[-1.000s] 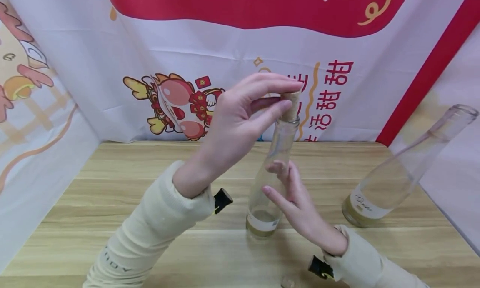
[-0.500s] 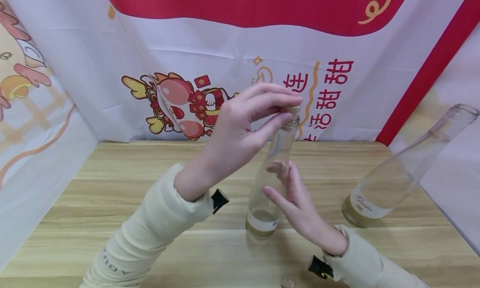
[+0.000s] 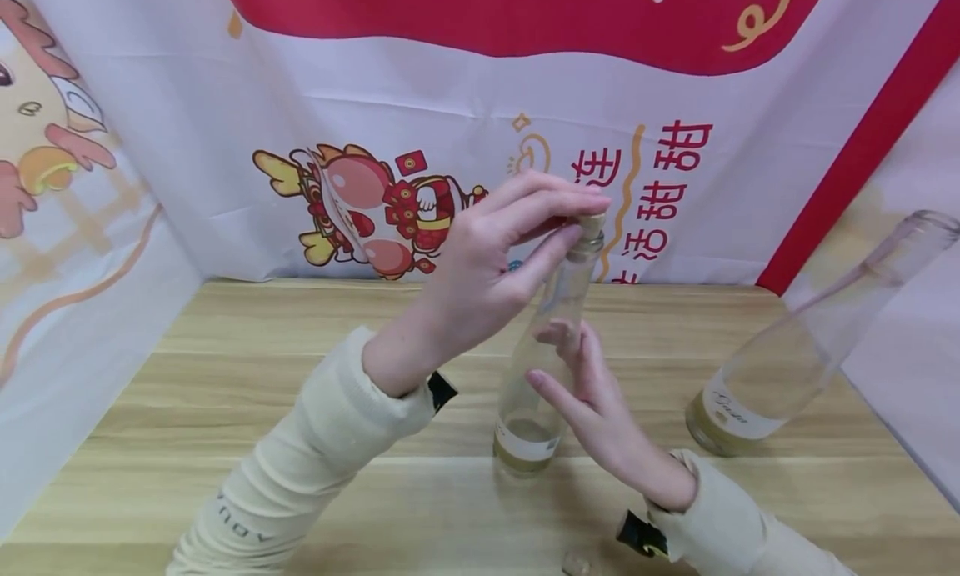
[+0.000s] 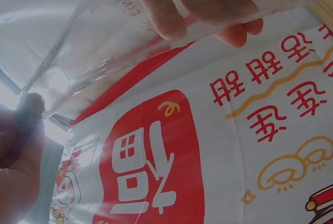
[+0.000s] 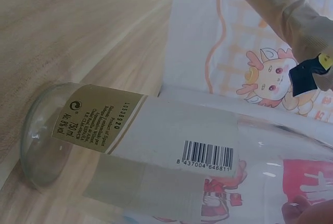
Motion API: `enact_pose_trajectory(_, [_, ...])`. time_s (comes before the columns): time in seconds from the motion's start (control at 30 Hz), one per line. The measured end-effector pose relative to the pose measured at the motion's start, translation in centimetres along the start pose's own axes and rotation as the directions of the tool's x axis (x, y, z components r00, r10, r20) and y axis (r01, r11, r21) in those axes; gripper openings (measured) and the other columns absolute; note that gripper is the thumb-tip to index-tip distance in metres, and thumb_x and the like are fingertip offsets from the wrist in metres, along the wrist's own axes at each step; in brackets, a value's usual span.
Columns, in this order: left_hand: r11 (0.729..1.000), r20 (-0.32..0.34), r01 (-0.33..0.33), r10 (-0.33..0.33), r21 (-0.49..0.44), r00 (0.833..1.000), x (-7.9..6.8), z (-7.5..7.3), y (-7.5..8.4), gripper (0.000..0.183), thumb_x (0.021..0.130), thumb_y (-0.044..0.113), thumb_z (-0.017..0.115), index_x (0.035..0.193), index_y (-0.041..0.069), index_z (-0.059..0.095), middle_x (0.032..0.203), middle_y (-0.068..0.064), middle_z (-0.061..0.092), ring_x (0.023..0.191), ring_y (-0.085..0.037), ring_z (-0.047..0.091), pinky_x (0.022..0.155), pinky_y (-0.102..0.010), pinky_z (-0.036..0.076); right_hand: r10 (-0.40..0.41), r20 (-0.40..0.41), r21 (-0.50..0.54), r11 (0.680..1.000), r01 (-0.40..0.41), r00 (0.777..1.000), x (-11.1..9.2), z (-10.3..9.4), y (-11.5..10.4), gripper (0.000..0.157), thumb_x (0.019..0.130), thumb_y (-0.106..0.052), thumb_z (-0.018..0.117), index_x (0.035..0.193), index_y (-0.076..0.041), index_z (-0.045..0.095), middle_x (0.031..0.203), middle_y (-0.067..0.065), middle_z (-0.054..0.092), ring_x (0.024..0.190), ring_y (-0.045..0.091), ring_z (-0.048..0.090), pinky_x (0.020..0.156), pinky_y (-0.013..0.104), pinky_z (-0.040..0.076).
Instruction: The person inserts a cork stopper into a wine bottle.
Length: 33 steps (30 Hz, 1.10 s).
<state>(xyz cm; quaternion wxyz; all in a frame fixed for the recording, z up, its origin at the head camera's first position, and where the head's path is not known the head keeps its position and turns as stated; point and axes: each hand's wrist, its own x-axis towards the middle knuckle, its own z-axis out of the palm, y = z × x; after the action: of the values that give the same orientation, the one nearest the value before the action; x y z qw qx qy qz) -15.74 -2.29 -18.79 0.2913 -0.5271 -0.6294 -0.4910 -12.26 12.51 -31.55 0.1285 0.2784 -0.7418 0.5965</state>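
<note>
A clear glass bottle (image 3: 528,393) stands upright on the wooden table, with a paper label round its lower part. A pale cork (image 3: 592,224) sits in its mouth, a short length showing above the rim. My left hand (image 3: 498,247) pinches that cork between thumb and fingers, the fingertips over its top. Lower down, my right hand (image 3: 600,409) grips the bottle's body, thumb on the near side and fingers round the far side. In the left wrist view, the right hand's fingers (image 4: 197,5) show through the glass. The right wrist view shows the label (image 5: 156,135) with its barcode.
A second clear bottle (image 3: 738,409), uncorked, stands at the right of the table (image 3: 420,509). A small brownish piece (image 3: 576,563) lies at the near edge. Printed cloth (image 3: 465,84) hangs behind and along the sides.
My left hand has moved down with the cork, which now sticks out less above the bottle's rim. The right hand and both bottles have stayed in place.
</note>
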Motion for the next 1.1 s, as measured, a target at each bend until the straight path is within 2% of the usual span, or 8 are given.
enact_pose_trajectory(0.13, [0.996, 0.051, 0.040, -0.036, -0.078, 0.998, -1.3, -0.3, -0.6, 0.039, 0.081, -0.007, 0.062, 0.118, -0.012, 0.050, 0.122, -0.021, 0.052, 0.113, -0.016, 0.050, 0.095, -0.030, 0.044, 0.007, -0.003, 0.005, 1.000, -0.007, 1.000, -0.1, 0.0, 0.0, 0.051, 0.084, 0.010, 0.055, 0.128, 0.003, 0.029, 0.121, 0.016, 0.048, 0.120, 0.020, 0.042, 0.107, 0.043, 0.025])
enact_pose_trajectory(0.27, [0.944, 0.126, 0.262, -0.240, -0.202, 0.963, -3.9, -0.6, -1.6, 0.071, 0.081, 0.015, 0.069, 0.137, -0.005, 0.030, 0.141, -0.015, 0.036, 0.125, -0.018, 0.039, 0.104, -0.032, 0.035, 0.005, 0.009, 0.020, 1.000, -0.006, 1.000, -0.1, 0.0, 0.0, 0.057, 0.085, 0.009, 0.054, 0.134, -0.002, 0.026, 0.127, 0.016, 0.045, 0.123, 0.021, 0.040, 0.108, 0.045, 0.024])
enact_pose_trajectory(0.37, [0.841, 0.204, 0.473, -0.430, -0.265, 0.879, -6.1, -0.5, -2.5, 0.092, 0.075, 0.037, 0.071, 0.143, 0.002, 0.019, 0.147, -0.008, 0.028, 0.130, -0.017, 0.032, 0.108, -0.030, 0.027, -0.005, 0.020, 0.040, 0.999, 0.004, 1.000, -0.1, 0.0, 0.0, 0.058, 0.085, 0.009, 0.054, 0.134, -0.002, 0.025, 0.128, 0.017, 0.044, 0.125, 0.021, 0.039, 0.108, 0.046, 0.022])
enact_pose_trajectory(0.5, [0.714, 0.306, 0.658, -0.587, -0.241, 0.749, -9.2, 0.1, -3.5, 0.098, 0.071, 0.021, 0.078, 0.144, 0.005, 0.015, 0.148, -0.006, 0.024, 0.134, -0.017, 0.025, 0.110, -0.028, 0.021, -0.016, 0.020, 0.037, 0.999, 0.016, 1.000, -0.1, -0.1, 0.1, 0.055, 0.084, 0.010, 0.053, 0.131, 0.001, 0.026, 0.125, 0.019, 0.045, 0.124, 0.022, 0.039, 0.108, 0.047, 0.021])
enact_pose_trajectory(0.6, [0.650, 0.355, 0.732, -0.647, -0.206, 0.675, -11.4, 0.7, -4.1, 0.098, 0.068, 0.005, 0.078, 0.144, 0.003, 0.015, 0.148, -0.009, 0.024, 0.135, -0.019, 0.024, 0.110, -0.029, 0.020, -0.010, 0.013, 0.034, 0.999, 0.010, 1.000, -0.2, -0.1, 0.1, 0.058, 0.084, 0.010, 0.054, 0.133, 0.000, 0.025, 0.126, 0.019, 0.044, 0.125, 0.024, 0.038, 0.109, 0.048, 0.020])
enact_pose_trajectory(0.87, [0.495, 0.452, 0.864, -0.752, -0.095, 0.480, -14.9, 2.5, -4.5, 0.093, 0.070, 0.017, 0.079, 0.143, 0.007, 0.022, 0.146, -0.008, 0.029, 0.135, -0.020, 0.025, 0.110, -0.036, 0.021, 0.031, 0.020, 0.045, 0.999, -0.032, 0.999, -0.2, -0.2, -0.1, 0.056, 0.086, 0.008, 0.053, 0.133, 0.001, 0.024, 0.127, 0.018, 0.044, 0.127, 0.024, 0.036, 0.108, 0.049, 0.020])
enact_pose_trajectory(0.97, [0.446, 0.452, 0.893, -0.785, -0.063, 0.424, -15.7, 3.3, -4.5, 0.087, 0.070, 0.019, 0.080, 0.139, 0.009, 0.029, 0.141, -0.006, 0.038, 0.131, -0.021, 0.032, 0.108, -0.039, 0.026, 0.053, 0.022, 0.058, 0.997, -0.054, 0.998, -0.2, -0.2, -0.2, 0.054, 0.086, 0.007, 0.053, 0.132, 0.001, 0.025, 0.127, 0.017, 0.044, 0.128, 0.024, 0.035, 0.108, 0.051, 0.019])
enact_pose_trajectory(1.1, [0.430, 0.384, 0.903, -0.830, -0.024, 0.405, -16.4, 4.4, -4.5, 0.078, 0.067, 0.022, 0.082, 0.131, 0.009, 0.040, 0.127, -0.004, 0.051, 0.118, -0.020, 0.047, 0.100, -0.039, 0.037, 0.087, 0.020, 0.096, 0.991, -0.088, 0.996, -0.2, -0.2, -0.4, 0.050, 0.087, 0.005, 0.053, 0.130, 0.001, 0.027, 0.126, 0.016, 0.044, 0.126, 0.024, 0.037, 0.108, 0.051, 0.019])
